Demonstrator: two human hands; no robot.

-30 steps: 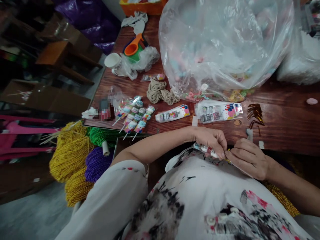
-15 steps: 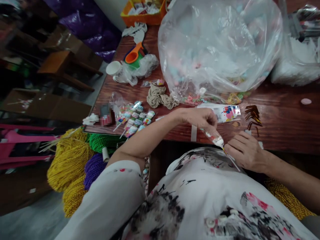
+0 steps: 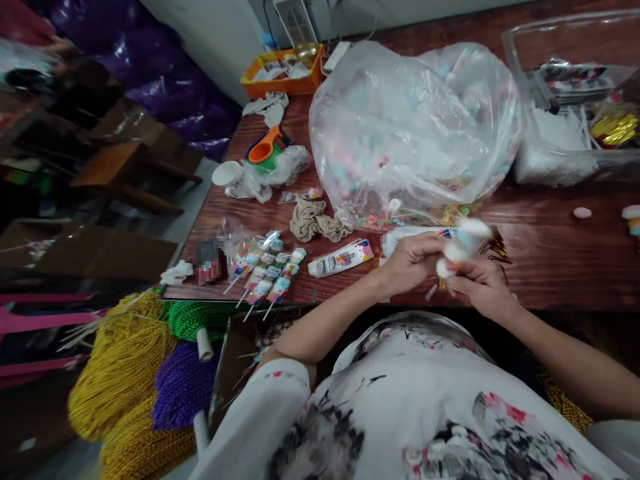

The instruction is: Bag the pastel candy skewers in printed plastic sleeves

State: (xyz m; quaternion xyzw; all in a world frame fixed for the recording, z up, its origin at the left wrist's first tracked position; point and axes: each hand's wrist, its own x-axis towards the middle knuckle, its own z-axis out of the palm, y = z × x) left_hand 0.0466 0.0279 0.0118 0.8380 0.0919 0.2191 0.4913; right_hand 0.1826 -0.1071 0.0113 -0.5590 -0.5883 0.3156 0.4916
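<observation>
Both hands meet just over the table's front edge, right of centre. Between them is a blurred stack of white and pale-blue marshmallows [image 3: 465, 241]. My left hand [image 3: 410, 259] is closed, its fingertips against the left side of the stack. My right hand [image 3: 483, 283] pinches the lower end, where a white piece and a bit of yellow show. Behind the hands, brown-gold twist ties [image 3: 495, 245] and a white printed packet [image 3: 400, 239] lie on the wood. Left of them is another printed packet [image 3: 343, 258], then wrapped marshmallow sticks [image 3: 275, 267] in a group.
A large clear bag [image 3: 410, 127] of pastel marshmallows fills the back middle of the table [image 3: 565, 267]. A clear bin [image 3: 555, 160] stands at the right, an orange tray [image 3: 283, 83] at the back left. Beige cloth [image 3: 317, 220] and yellow rope bundles [image 3: 120, 360] are on the left.
My hands have come up from the lap to over the table edge, now with the marshmallow stack between them. The wrapped item I held has left my hands. The view has shifted, showing more of the back.
</observation>
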